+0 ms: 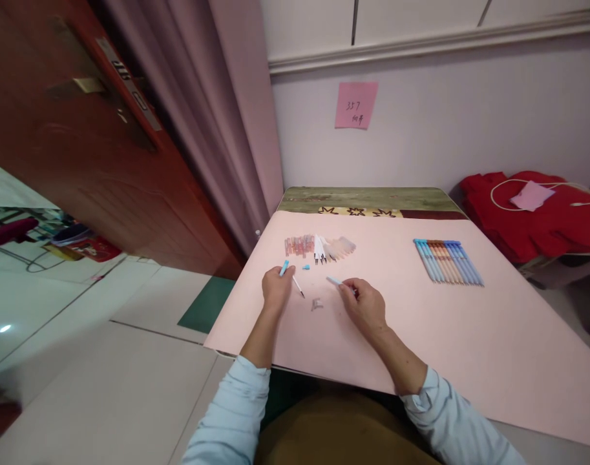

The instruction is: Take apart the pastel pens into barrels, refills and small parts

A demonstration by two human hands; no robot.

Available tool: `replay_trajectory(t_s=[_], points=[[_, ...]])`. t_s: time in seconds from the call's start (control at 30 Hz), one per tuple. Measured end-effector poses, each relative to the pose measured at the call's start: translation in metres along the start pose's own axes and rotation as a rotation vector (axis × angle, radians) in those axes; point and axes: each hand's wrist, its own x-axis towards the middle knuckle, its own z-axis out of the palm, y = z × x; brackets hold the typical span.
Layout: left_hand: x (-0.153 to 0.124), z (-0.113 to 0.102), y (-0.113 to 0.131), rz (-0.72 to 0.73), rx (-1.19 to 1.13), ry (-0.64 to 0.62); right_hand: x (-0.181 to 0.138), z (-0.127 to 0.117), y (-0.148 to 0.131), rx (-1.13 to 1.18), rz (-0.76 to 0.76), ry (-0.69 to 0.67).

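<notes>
My left hand (276, 289) is closed on a short bright blue pen part (284, 267). A white pen refill with a dark tip (298, 286) slants out beside its fingertips; whether the fingers hold it too I cannot tell. Between thumb and fingers, my right hand (365, 303) pinches a pale blue pen barrel (334, 281) that points up and left. A small blue pen piece (305, 267) lies between and beyond the hands. Closer to me sits a little heap of small greyish, see-through pieces (316, 304), too small to name.
Beyond my hands lie patterned tubes (299, 245), white refills (320, 249) and clear barrels (340, 248). To the right is a row of blue and brown pens (448, 262). The pink-covered table (450, 349) meets a wall with a pink note (356, 105). Red cloth (556, 226) lies beyond its right edge.
</notes>
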Motion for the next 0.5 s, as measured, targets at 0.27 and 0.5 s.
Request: replay_trajectory(t_s=[0.27, 0.5], points=[[0.032, 0.004, 0.016, 0.017, 0.189, -0.017, -0.001, 0.002, 0.002, -0.001, -0.013, -0.004], [0.015, 0.0, 0.004, 0.093, 0.127, 0.018, -0.001, 0.002, 0.001, 0.014, 0.006, 0.017]])
